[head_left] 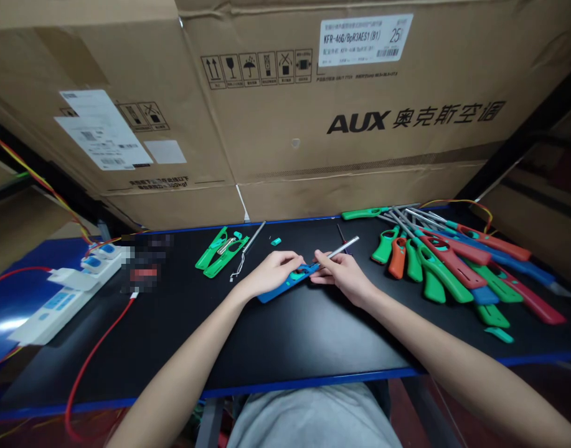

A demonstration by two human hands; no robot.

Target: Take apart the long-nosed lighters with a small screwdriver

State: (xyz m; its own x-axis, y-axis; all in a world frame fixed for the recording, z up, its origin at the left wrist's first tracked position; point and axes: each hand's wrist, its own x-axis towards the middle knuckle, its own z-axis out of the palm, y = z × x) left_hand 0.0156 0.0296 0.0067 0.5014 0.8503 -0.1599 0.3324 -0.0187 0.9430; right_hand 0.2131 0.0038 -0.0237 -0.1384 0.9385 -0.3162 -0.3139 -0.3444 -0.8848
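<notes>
Forearms (188,370) nearest, my left grip (276,270) clasps the blue handle (285,289), likely light, stiff, best held mid-body, and my right grip (342,274) the metal tube (345,246).

I hold a blue long-necked lighter (279,292) aslant in front of me, handle end nearer, its silver metal tube (344,247) pointing away rightward.
</notes>
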